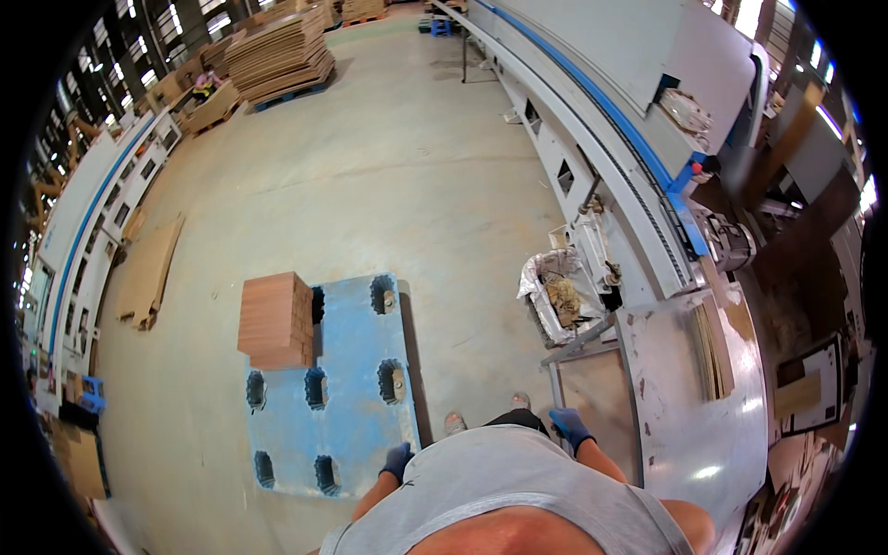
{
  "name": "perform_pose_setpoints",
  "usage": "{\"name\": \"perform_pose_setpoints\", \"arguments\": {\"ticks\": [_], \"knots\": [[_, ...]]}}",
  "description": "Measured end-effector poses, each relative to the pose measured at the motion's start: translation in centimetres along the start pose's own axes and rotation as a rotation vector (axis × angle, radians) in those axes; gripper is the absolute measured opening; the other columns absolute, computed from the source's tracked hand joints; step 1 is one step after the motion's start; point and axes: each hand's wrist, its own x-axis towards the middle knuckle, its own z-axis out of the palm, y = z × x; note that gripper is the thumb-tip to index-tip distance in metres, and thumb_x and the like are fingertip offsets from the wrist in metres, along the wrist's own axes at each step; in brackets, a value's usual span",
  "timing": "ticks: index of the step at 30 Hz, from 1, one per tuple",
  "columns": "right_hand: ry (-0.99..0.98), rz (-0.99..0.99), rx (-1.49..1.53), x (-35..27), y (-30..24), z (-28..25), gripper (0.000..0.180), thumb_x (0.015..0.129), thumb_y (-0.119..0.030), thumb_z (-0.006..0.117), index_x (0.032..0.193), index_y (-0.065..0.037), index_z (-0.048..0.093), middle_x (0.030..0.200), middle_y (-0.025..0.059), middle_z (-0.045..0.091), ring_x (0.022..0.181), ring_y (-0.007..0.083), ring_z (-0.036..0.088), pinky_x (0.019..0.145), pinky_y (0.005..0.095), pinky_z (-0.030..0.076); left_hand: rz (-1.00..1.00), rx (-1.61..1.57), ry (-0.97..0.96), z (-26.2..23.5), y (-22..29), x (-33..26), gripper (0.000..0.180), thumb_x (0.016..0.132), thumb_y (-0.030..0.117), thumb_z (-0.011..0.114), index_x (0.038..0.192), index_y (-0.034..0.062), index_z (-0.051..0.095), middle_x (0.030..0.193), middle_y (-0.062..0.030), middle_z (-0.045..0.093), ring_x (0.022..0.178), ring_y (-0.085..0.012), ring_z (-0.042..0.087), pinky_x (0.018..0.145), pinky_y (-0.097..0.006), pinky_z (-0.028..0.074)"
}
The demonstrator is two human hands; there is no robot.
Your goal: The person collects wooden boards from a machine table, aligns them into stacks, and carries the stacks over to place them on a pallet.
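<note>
My left hand (pixel 397 459), in a dark blue glove, hangs by my side next to the near right corner of a blue pallet (pixel 356 430). Its fingers are too bunched and small to read, and nothing shows in it. My right hand (pixel 571 425), gloved in blue, is out by the grey metal frame (pixel 555 377) at the table's left side. Its fingers look stretched, with nothing visible in them; whether it touches the frame I cannot tell. A stack of reddish-brown wooden boards (pixel 275 319) sits on the far left part of the pallet.
A metal-topped table (pixel 684 444) with thin strips (pixel 710 351) stands at my right, joining a long machine (pixel 592 139). A lined bin (pixel 561 301) of scraps is before it. Flat cardboard (pixel 153 268) lies left, near another machine (pixel 92 222). Stacked sheets (pixel 277 60) stand far off.
</note>
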Motion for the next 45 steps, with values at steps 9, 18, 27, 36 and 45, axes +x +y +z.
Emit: {"name": "perform_pose_setpoints", "arguments": {"ticks": [9, 18, 27, 36, 45], "knots": [[0.280, -0.445, -0.019, -3.1, 1.2, -9.9, 0.029, 0.087, -0.019, 0.063, 0.062, -0.006, 0.056, 0.055, 0.0028, 0.049, 0.051, 0.0135, 0.044, 0.048, 0.0354, 0.034, -0.568, -1.093, 0.151, -4.4, 8.4, 12.4, 0.035, 0.092, 0.039, 0.061, 0.114, 0.0113, 0.061, 0.095, -0.0102, 0.067, 0.078, -0.0285, 0.066, 0.069, -0.046, 0.050], [1.090, -0.936, -0.163, -3.6, 1.5, -23.1, 0.020, 0.088, -0.015, 0.066, 0.104, -0.002, 0.067, 0.084, 0.0190, 0.069, 0.073, 0.0379, 0.065, 0.066, 0.0456, 0.052, -0.499, -0.960, -0.074, 3.5, 23.7, 12.3, 0.032, 0.090, 0.035, 0.064, 0.107, 0.0081, 0.059, 0.096, -0.0095, 0.067, 0.074, -0.0236, 0.065, 0.060, -0.037, 0.050], [0.994, -0.325, -0.388, -6.8, 10.2, -31.3, 0.037, 0.082, -0.021, 0.065, 0.114, -0.003, 0.066, 0.109, 0.0170, 0.061, 0.109, 0.0383, 0.056, 0.095, 0.0512, 0.044, -0.002, -0.437, -0.162, 9.0, 25.3, 10.7, 0.034, 0.087, 0.023, 0.066, 0.102, -0.0069, 0.058, 0.090, -0.0166, 0.066, 0.078, -0.0294, 0.069, 0.065, -0.040, 0.057], [1.220, -0.397, -0.628, -7.6, 14.9, -32.7, 0.041, 0.084, -0.024, 0.065, 0.118, -0.002, 0.066, 0.124, 0.0245, 0.058, 0.123, 0.0431, 0.051, 0.106, 0.0551, 0.038, -0.561, -0.769, -0.158, 8.2, 35.1, 11.9, 0.052, 0.091, 0.030, 0.063, 0.129, -0.0050, 0.060, 0.110, -0.0201, 0.069, 0.088, -0.0307, 0.067, 0.078, -0.042, 0.054], [1.147, -0.446, -0.583, -7.9, 15.7, -32.4, 0.039, 0.084, -0.021, 0.065, 0.119, -0.002, 0.066, 0.131, 0.0261, 0.057, 0.127, 0.0451, 0.050, 0.110, 0.0568, 0.035, -0.312, -0.407, -0.286, 10.4, 35.8, 17.1, 0.043, 0.088, 0.029, 0.064, 0.115, -0.0044, 0.068, 0.099, -0.0206, 0.075, 0.083, -0.0218, 0.069, 0.076, -0.037, 0.053]]}}
